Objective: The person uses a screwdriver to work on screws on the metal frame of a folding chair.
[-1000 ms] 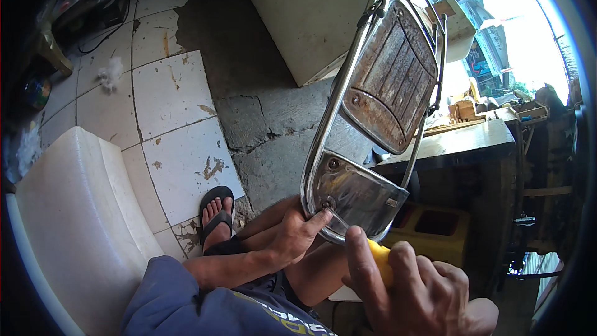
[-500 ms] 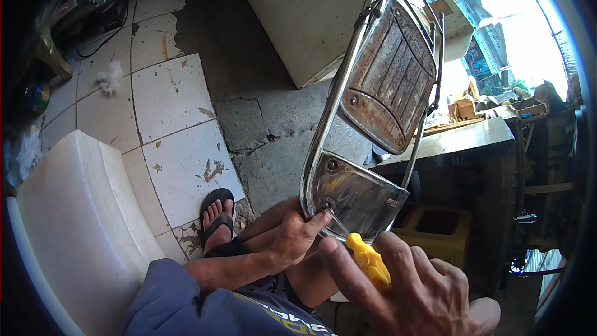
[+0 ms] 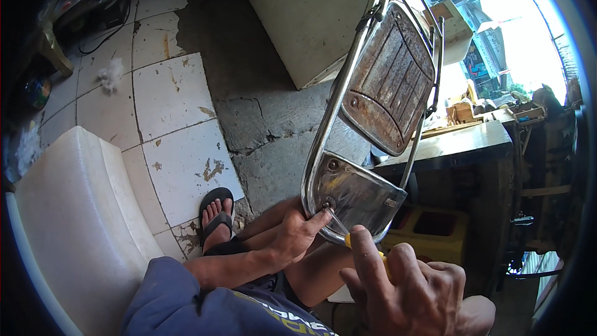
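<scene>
A metal folding chair [image 3: 323, 130] leans in front of me, its rusty panel [image 3: 389, 81] above and a grey metal panel [image 3: 364, 196] below. My left hand [image 3: 295, 236] is closed on the chair's lower corner, its thumb beside a screw [image 3: 328, 205] in the grey panel; its other fingers are partly hidden. In my right hand [image 3: 413, 289] is a screwdriver [image 3: 339, 223] with a yellow handle, mostly covered by the fingers. The index finger stretches along the handle. The shaft slants up to the screw, with its tip at or very near the screw head.
On the left stands a white padded block [image 3: 81, 205], over white floor tiles [image 3: 180, 106]. A pale cabinet [image 3: 305, 18] is behind the chair. At right are a cluttered workbench [image 3: 463, 143] and a yellow plastic stool [image 3: 444, 249] beneath it.
My right hand has turned around the screwdriver, its index finger now over the handle and hiding most of the yellow. The left hand and the chair stay nearly in place.
</scene>
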`<state>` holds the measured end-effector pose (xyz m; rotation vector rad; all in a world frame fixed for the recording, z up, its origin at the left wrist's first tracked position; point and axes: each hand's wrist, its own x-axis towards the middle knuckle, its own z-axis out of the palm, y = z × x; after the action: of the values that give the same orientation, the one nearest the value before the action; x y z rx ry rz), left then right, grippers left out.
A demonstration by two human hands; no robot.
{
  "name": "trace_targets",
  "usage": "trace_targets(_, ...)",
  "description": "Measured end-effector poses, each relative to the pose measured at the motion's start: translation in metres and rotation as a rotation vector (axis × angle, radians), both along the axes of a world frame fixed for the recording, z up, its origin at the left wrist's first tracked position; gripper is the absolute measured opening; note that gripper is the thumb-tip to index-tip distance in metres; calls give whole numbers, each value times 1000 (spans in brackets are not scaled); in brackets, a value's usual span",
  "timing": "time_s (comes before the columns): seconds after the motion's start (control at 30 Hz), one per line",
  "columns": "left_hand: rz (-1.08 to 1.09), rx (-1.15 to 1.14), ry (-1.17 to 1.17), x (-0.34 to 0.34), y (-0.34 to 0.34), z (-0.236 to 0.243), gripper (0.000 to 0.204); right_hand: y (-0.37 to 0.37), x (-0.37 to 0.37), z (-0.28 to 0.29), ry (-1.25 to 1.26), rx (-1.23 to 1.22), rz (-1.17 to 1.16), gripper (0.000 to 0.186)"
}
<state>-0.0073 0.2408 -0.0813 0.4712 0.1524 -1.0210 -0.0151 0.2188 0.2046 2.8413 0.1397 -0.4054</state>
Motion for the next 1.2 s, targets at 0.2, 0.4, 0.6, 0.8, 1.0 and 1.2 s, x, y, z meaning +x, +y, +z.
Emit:
trace_targets(0.2, 0, -38, -23, 6, 1, 6, 26, -5, 12, 26, -230, 37, 16, 35)
trace_targets(0.4, 34, -55, -39, 14, 6, 4, 29, -31, 31, 1, -187, -68, 62, 34)
trace_targets(0.6, -78, -58, -13, 9, 2, 14, 32, -30, 27, 5, -165, -121, 30, 34)
trace_targets(0.8, -19, -83, -55, 9, 0, 4, 33, -29, 28, 2, -115, -136, 3, 34)
trace_targets(1.0, -21, -58, -60, 8, 0, 1, 32, -32, 24, 5, -188, -46, 74, 33)
trace_targets(1.2, -33, -52, -47, 8, 1, 0, 32, -31, 30, 0, -147, -77, 92, 42)
